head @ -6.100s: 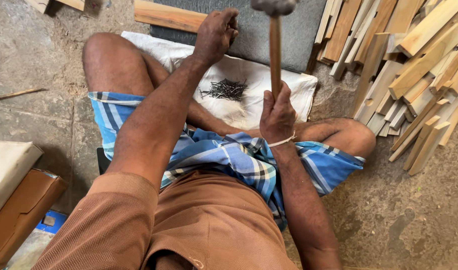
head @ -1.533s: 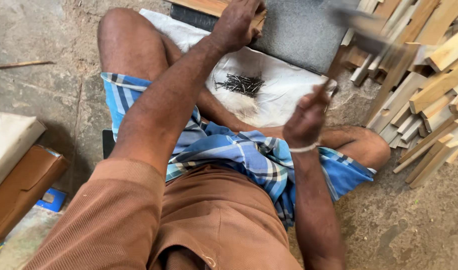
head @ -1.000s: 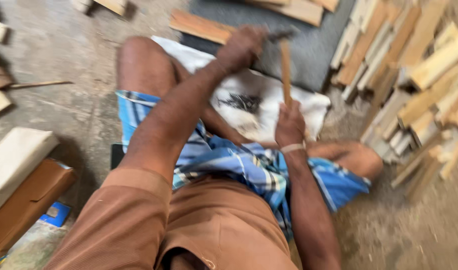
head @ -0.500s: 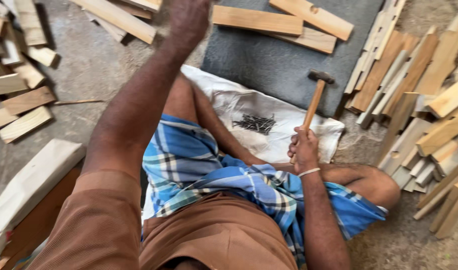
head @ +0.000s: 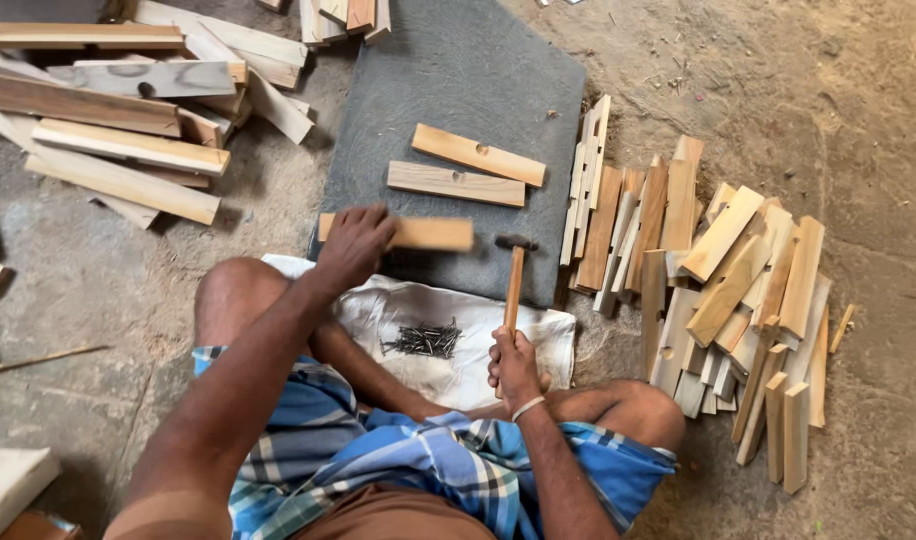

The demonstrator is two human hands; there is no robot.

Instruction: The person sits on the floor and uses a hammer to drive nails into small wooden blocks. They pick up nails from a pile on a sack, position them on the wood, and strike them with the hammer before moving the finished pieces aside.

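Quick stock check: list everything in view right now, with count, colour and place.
wooden slat: one, pale, under left hand on mat
loose slats: two, pale, mid mat
grey mat: one, on the floor ahead
hammer: one, wooden handle, upright in right hand
nails: small dark heap, on cloth
white cloth: one, over the lap
slat pile: many, right of mat
plank stack: several, upper left
left hand: on slat
right hand: gripping hammer
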